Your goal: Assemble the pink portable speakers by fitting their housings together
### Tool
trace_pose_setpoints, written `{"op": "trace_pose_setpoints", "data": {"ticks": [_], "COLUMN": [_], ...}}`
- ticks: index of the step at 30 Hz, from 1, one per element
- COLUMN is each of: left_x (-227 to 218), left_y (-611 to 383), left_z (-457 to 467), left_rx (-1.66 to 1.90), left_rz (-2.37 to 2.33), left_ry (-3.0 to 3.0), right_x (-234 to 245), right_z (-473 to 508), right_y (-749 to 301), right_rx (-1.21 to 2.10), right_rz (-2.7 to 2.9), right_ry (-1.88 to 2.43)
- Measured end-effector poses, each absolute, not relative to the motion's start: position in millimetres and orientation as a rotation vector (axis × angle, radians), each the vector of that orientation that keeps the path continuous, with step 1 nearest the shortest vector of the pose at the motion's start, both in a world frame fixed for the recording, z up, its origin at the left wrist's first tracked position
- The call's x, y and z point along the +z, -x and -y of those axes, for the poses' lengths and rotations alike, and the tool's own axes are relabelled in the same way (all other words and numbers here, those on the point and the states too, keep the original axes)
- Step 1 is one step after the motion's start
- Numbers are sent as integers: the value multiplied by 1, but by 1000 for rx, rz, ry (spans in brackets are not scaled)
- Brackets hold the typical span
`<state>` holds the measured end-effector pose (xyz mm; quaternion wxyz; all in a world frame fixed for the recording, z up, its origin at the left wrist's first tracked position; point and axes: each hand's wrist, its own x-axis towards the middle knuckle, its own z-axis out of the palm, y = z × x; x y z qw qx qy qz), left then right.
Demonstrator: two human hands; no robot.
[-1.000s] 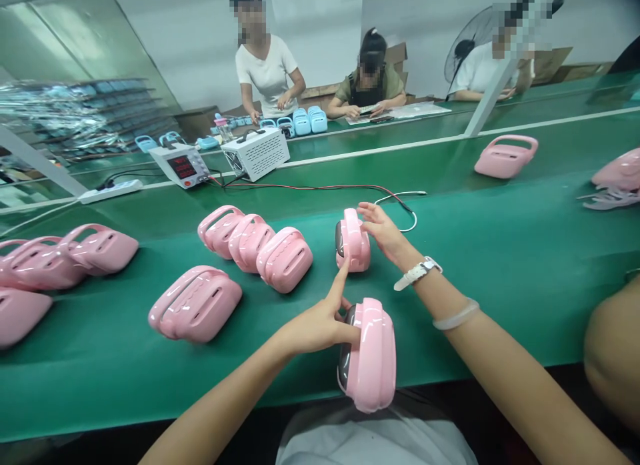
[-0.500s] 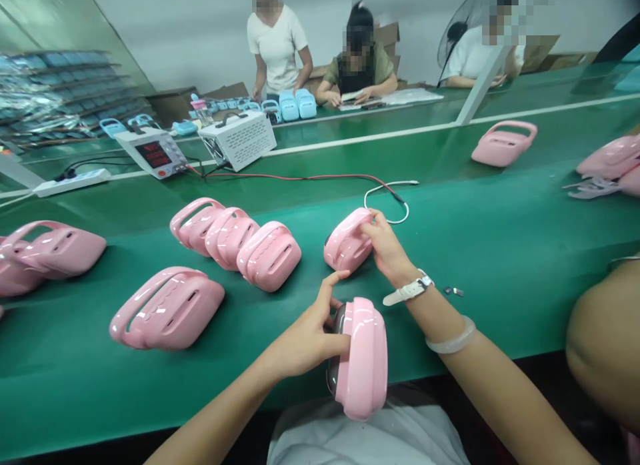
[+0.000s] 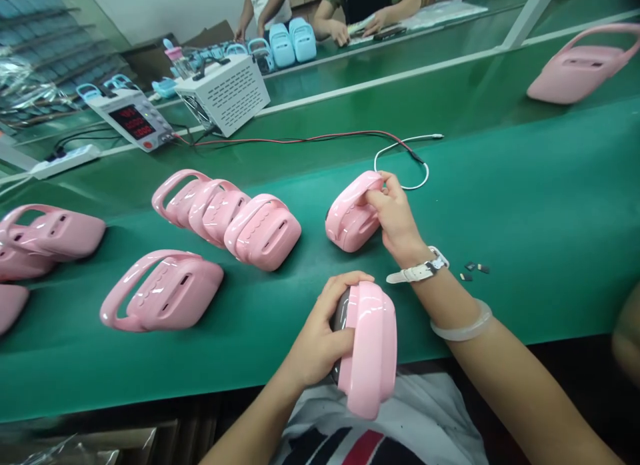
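Observation:
My left hand [image 3: 320, 331] is wrapped round a pink handled device [image 3: 370, 348] with a dark front, held upright at the near edge of the green belt [image 3: 525, 205]. My right hand [image 3: 397, 218], with a white watch on the wrist, grips the handle of a second pink device [image 3: 350, 215] that lies tilted on the belt just beyond. A white cable [image 3: 405, 161] loops right behind it.
A row of three pink devices [image 3: 230, 218] lies to the left, another [image 3: 160, 291] nearer, more at the far left [image 3: 50, 235] and far right [image 3: 580, 68]. A power supply [image 3: 130, 121] and white box [image 3: 227, 91] stand behind. Small dark chips [image 3: 473, 270] lie right. Other people work at the far table.
My right hand tipped the far pink device over and closed on its handle. My left forefinger folded down onto the near device. The camera dipped lower.

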<state>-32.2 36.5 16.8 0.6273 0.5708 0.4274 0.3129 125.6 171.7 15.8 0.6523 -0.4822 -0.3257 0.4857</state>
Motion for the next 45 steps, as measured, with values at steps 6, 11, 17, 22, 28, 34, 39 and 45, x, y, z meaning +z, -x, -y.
{"op": "trace_pose_setpoints", "data": {"ticks": [6,11,17,22,28,34,39,45], "left_x": [17,16,17,20,21,25,23,20], "left_y": [30,30,29,27,23,22,22,21], "left_z": [-36,-34,-34,-35,-36,-38,-37,-35], "left_rx": [748,758,722,734,754,734,769,793], "left_rz": [-980,-1028,-1096,-1097,-1096,-1073,-1040,-1017], "left_ry": [-1259,-1211,-1181,-1178,-1167,-1210,-1205,-1192], "right_x": [16,16,16,16,19,19,16,12], "right_z": [-171,-170,-170,-169,-168,-167,-168,-168], "right_y": [-125,-123,-121,-121,-121,-121,-124,-128], "right_rx": [1104,1115,1097,1082,1087,1098,1082,1055], "right_rz": [762,757,745,751,749,758,785,816], "right_ry": [1101,1105,1117,1123,1131,1143,1162,1183]}}
